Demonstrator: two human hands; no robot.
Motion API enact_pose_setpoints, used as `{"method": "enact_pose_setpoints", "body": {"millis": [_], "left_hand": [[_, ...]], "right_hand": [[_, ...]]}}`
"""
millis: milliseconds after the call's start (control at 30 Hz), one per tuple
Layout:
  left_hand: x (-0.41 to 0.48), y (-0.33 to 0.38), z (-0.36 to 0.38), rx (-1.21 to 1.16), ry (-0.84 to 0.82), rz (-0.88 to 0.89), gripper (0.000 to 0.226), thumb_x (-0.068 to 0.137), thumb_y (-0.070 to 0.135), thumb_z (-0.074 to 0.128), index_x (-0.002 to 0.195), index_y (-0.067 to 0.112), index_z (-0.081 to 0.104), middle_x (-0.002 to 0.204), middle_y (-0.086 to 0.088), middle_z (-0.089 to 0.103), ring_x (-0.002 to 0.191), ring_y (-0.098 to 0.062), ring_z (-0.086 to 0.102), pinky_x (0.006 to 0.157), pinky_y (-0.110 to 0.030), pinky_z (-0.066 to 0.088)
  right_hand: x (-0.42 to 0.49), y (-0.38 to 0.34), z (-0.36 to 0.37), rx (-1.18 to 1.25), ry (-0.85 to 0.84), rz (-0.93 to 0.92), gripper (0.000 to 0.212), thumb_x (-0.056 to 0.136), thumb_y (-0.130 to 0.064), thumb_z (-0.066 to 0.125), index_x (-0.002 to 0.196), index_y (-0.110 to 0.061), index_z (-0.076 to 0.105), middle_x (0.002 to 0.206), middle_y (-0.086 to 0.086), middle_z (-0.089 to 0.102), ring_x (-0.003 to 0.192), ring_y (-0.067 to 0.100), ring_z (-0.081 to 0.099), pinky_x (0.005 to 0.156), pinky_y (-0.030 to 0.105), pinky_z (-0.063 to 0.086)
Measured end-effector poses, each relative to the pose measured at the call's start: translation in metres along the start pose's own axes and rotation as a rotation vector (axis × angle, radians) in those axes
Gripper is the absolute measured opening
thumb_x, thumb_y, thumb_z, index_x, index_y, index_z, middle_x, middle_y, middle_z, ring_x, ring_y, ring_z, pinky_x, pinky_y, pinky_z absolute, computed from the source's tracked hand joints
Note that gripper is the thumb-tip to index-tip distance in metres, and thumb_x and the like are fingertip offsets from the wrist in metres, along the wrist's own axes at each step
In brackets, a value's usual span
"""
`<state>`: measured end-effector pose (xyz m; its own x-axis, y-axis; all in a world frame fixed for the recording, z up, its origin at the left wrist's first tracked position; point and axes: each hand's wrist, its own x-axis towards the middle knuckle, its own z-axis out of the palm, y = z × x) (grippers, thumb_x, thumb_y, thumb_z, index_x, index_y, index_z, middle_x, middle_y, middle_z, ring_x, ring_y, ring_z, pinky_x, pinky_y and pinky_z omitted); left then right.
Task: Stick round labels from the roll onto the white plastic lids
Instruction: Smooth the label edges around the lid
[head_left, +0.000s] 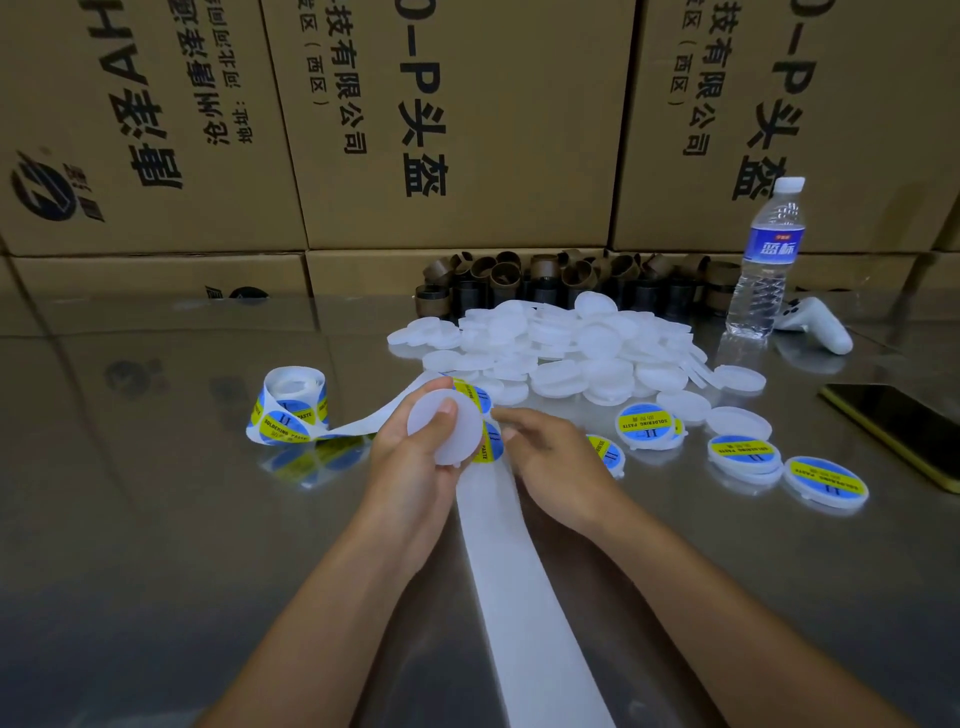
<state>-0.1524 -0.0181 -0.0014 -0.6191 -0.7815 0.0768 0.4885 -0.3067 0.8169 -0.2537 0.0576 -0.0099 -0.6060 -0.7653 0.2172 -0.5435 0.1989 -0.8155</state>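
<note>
1. Backing strip (519, 597), white, runs from bottom centre up to the hands.
2. Left hand (410, 457), frame centre: fingers and thumb curled round one blank white lid (447, 426), held above the strip.
3. Right hand (545, 452), just right of it: thumb and forefinger curled at the edge of a blue-yellow label (491, 441) on the strip; whether they pinch it cannot be told.
4. Label roll (291, 410), centre left, on the steel table (156, 519).
5. Labelled lids (745, 454), centre right.
6. Phone (904, 426), right edge.
7. Pile of blank lids (571, 343), beyond the hands.
8. Water bottle (766, 260), upright, upper right.
9. Cartons (457, 130), across the top.
</note>
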Motion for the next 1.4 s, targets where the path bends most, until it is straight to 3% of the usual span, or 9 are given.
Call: {"method": "enact_pose_setpoints", "body": {"millis": [100, 200, 400, 567, 667, 767, 867, 1033, 1400], "left_hand": [[0.0, 0.001, 0.001, -0.003, 0.016, 0.008, 0.019, 0.095, 0.002, 0.047, 0.104, 0.011, 0.061, 0.109, -0.011, 0.063, 0.095, -0.019, 0.063, 0.083, -0.03, 0.052], [0.0, 0.002, 0.001, 0.001, 0.033, 0.0, 0.022, 0.095, 0.001, 0.046, 0.113, 0.005, 0.058, 0.12, -0.018, 0.06, 0.11, -0.03, 0.059, 0.096, -0.038, 0.048], [0.001, 0.0, 0.0, 0.016, 0.017, 0.011, 0.019, 0.095, -0.001, 0.046, 0.099, 0.011, 0.06, 0.095, -0.008, 0.07, 0.091, -0.022, 0.066, 0.081, -0.029, 0.055], [0.002, -0.001, -0.004, 0.131, 0.125, 0.032, 0.018, 0.094, 0.002, 0.052, 0.095, 0.017, 0.062, 0.092, -0.004, 0.07, 0.079, -0.014, 0.07, 0.072, -0.023, 0.055], [0.001, -0.003, -0.002, 0.211, 0.131, 0.011, 0.01, 0.094, 0.013, 0.057, 0.098, 0.016, 0.065, 0.099, -0.006, 0.071, 0.096, -0.023, 0.067, 0.087, -0.034, 0.051], [-0.005, -0.002, 0.003, 0.28, 0.049, -0.029, 0.025, 0.094, 0.022, 0.057, 0.113, 0.008, 0.065, 0.115, -0.015, 0.068, 0.112, -0.032, 0.061, 0.103, -0.05, 0.044], [-0.007, -0.001, 0.002, 0.31, 0.01, -0.027, 0.027, 0.092, 0.018, 0.059, 0.116, 0.006, 0.063, 0.113, -0.019, 0.068, 0.099, -0.03, 0.065, 0.098, -0.049, 0.047], [-0.006, -0.002, -0.002, 0.306, 0.013, -0.053, 0.022, 0.092, 0.016, 0.06, 0.113, 0.012, 0.066, 0.106, -0.016, 0.071, 0.094, -0.032, 0.068, 0.09, -0.048, 0.051], [-0.008, -0.001, 0.0, 0.292, -0.022, -0.1, 0.026, 0.094, 0.024, 0.056, 0.107, 0.005, 0.067, 0.103, -0.019, 0.071, 0.089, -0.027, 0.066, 0.09, -0.04, 0.049]], "right_hand": [[-0.002, -0.006, -0.004, 0.296, 0.03, 0.02, 0.021, 0.094, -0.01, 0.054, 0.105, -0.015, 0.071, 0.09, -0.016, 0.068, 0.078, -0.013, 0.061, 0.075, 0.005, 0.046], [-0.001, -0.007, -0.008, 0.495, 0.053, 0.064, 0.016, 0.091, -0.009, 0.059, 0.097, -0.016, 0.072, 0.07, -0.02, 0.067, 0.057, -0.013, 0.059, 0.054, 0.001, 0.04], [0.001, -0.006, -0.011, 0.613, 0.172, 0.119, 0.012, 0.081, -0.006, 0.071, 0.077, -0.017, 0.071, 0.074, -0.004, 0.072, 0.071, 0.007, 0.067, 0.074, 0.019, 0.054], [0.002, -0.005, -0.017, 0.717, 0.223, 0.112, 0.017, 0.083, -0.007, 0.069, 0.085, -0.023, 0.068, 0.071, -0.005, 0.072, 0.063, 0.006, 0.065, 0.059, 0.019, 0.051], [0.001, -0.008, -0.017, 0.759, 0.193, 0.052, 0.021, 0.086, -0.004, 0.065, 0.089, -0.024, 0.068, 0.067, -0.006, 0.07, 0.059, 0.004, 0.063, 0.052, 0.016, 0.048], [-0.001, -0.009, -0.015, 0.662, 0.18, -0.046, 0.025, 0.086, -0.002, 0.064, 0.088, -0.027, 0.067, 0.063, -0.008, 0.065, 0.06, 0.001, 0.061, 0.056, 0.012, 0.047], [-0.004, -0.007, -0.01, 0.289, 0.268, -0.198, 0.023, 0.084, -0.008, 0.067, 0.091, -0.03, 0.064, 0.071, -0.01, 0.059, 0.07, 0.002, 0.058, 0.065, 0.011, 0.043], [-0.011, -0.005, -0.005, -0.38, 0.407, -0.48, 0.026, 0.084, -0.02, 0.067, 0.109, -0.016, 0.067, 0.096, 0.002, 0.06, 0.093, 0.021, 0.055, 0.078, 0.029, 0.04], [-0.01, -0.005, -0.008, -0.378, 0.429, -0.522, 0.019, 0.08, -0.027, 0.068, 0.096, -0.017, 0.073, 0.092, 0.0, 0.067, 0.094, 0.024, 0.059, 0.08, 0.032, 0.035]]}}
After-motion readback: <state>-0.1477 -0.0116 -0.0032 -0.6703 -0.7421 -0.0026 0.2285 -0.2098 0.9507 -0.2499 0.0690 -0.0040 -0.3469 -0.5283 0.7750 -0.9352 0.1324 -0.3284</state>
